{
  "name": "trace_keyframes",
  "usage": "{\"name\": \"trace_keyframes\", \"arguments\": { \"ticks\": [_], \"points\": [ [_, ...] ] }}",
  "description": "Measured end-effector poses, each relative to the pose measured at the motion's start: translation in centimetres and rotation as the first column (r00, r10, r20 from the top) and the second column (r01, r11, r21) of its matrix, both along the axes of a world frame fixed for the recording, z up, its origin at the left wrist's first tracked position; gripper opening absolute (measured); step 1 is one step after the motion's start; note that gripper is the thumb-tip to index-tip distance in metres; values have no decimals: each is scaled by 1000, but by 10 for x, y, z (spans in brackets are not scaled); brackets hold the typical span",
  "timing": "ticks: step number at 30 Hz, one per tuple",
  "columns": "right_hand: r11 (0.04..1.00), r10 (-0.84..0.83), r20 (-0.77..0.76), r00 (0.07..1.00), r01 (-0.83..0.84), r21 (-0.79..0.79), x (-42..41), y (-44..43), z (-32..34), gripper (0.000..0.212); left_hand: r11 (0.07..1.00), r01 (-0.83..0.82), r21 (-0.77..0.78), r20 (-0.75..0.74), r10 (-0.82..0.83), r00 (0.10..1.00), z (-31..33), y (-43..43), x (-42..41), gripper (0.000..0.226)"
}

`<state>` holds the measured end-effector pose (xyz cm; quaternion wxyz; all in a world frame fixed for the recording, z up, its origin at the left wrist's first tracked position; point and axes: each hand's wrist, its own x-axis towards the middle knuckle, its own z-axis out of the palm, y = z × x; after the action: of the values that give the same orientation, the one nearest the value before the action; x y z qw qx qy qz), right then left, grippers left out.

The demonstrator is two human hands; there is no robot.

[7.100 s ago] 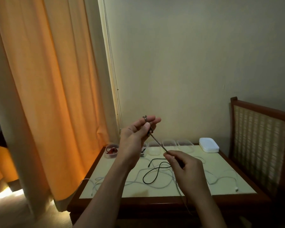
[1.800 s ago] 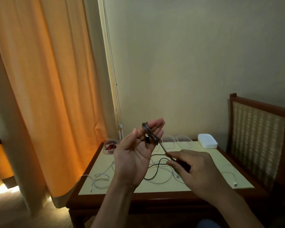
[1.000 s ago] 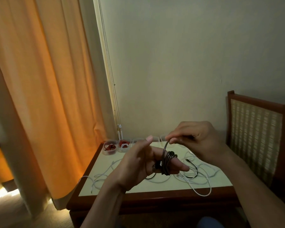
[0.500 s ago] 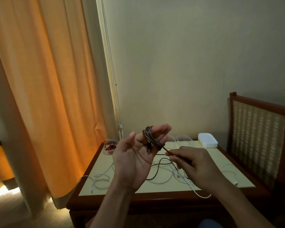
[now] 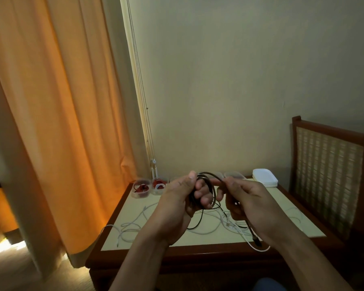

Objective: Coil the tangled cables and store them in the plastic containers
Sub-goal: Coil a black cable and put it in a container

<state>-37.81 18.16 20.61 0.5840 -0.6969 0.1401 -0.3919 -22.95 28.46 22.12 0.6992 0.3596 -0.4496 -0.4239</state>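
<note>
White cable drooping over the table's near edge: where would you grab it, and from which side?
I'd pinch the white cable at the loop that overhangs the table's near edge, coming from the person's side. There it hangs clear of the tabletop, with room on all sides; farther back it lies flat among other cables.

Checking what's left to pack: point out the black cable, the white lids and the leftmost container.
black cable point(image 5: 207, 174), head view, top arc of the coiled loops.
white lids point(image 5: 264, 178), head view, top lid of the stack.
leftmost container point(image 5: 140, 195), head view, its clear front wall.
</note>
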Motion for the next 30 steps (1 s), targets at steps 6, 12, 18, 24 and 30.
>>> {"name": "trace_keyframes", "arguments": {
  "ticks": [6,12,18,24,30],
  "points": [
    [966,-78,-93,993,52,-252,3,11,11,17,993,-68,99,27,66,997,2,-3,-5,38],
    [942,-163,-168,972,103,-320,4,7,4,9,972,-154,175,152,128,980,2,-3,-7,45],
    [987,-11,-122,993,-9,-163,3,9,-3,11,915,-381,134,362,313,878,-1,-6,-11,56],
    [972,-50,-168,984,9,-234,0,8,-11,5,916,-394,71,361,345,866,-10,-9,-18,66],
    [976,29,-168,985,-64,-209,-4,1,-12,12,948,-307,87,263,275,925,-20,-17,-15,59]
  ]
}}
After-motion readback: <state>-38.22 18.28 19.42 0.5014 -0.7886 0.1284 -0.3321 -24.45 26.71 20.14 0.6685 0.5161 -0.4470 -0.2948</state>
